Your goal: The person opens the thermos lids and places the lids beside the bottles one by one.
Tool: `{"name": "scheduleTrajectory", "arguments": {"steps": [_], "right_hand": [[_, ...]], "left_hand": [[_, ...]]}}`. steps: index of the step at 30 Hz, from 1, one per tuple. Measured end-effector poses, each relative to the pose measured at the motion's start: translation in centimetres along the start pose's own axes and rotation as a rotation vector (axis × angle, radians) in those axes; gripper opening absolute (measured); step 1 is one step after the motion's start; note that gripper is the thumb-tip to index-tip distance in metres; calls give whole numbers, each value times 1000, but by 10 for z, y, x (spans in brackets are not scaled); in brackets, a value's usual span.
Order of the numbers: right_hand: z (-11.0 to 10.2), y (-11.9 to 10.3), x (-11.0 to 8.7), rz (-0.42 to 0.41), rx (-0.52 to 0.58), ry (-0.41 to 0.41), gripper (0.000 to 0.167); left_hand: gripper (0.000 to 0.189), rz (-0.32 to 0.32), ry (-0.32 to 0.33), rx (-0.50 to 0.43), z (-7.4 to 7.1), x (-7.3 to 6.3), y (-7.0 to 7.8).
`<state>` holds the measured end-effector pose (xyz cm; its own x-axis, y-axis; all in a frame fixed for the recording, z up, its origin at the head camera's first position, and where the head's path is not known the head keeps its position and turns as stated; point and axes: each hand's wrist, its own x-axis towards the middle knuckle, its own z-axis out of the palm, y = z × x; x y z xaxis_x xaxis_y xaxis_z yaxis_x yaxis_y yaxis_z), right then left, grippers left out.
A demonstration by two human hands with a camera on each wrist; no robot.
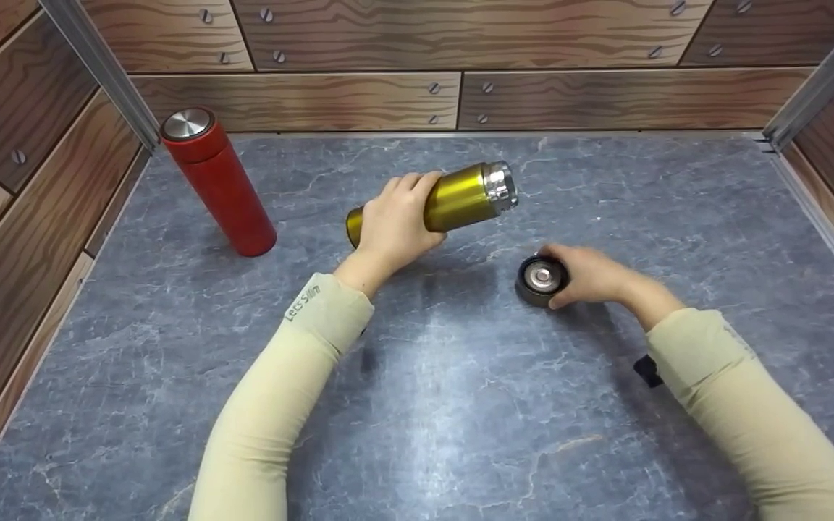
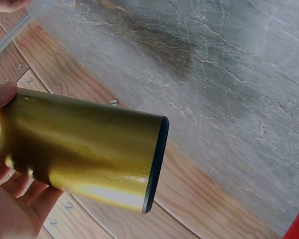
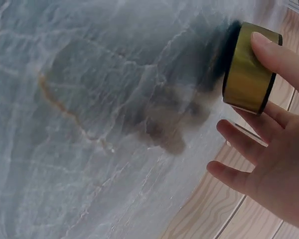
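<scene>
A yellow-gold thermos is tilted above the tabletop, its bare metal neck uncovered and pointing right. My left hand grips it around the body. In the left wrist view the thermos shows its dark base rim, with the thumb on one side and the fingers on the other. My right hand pinches the thermos lid by its side, the inner face turned up. Seen from the right wrist, the lid has a gold band with dark edges; some fingers are spread below it.
A red thermos with a steel-topped lid stands at the back left. Wood-patterned panels enclose the grey marbled tabletop at the back and sides. A small black item shows beside the right sleeve.
</scene>
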<state>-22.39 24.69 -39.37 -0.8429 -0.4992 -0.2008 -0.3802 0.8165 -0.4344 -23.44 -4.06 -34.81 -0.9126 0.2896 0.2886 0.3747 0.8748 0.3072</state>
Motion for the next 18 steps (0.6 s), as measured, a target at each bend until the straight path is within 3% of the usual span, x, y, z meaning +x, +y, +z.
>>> {"name": "scheduleTrajectory", "arguments": {"steps": [11, 18], "right_hand": [[5, 0, 2, 56, 0, -20, 77], [0, -1, -1, 79, -35, -62, 96]], "left_hand": [[75, -3, 1, -9, 2, 0, 0], [77, -21, 2, -33, 3, 2, 3]]}}
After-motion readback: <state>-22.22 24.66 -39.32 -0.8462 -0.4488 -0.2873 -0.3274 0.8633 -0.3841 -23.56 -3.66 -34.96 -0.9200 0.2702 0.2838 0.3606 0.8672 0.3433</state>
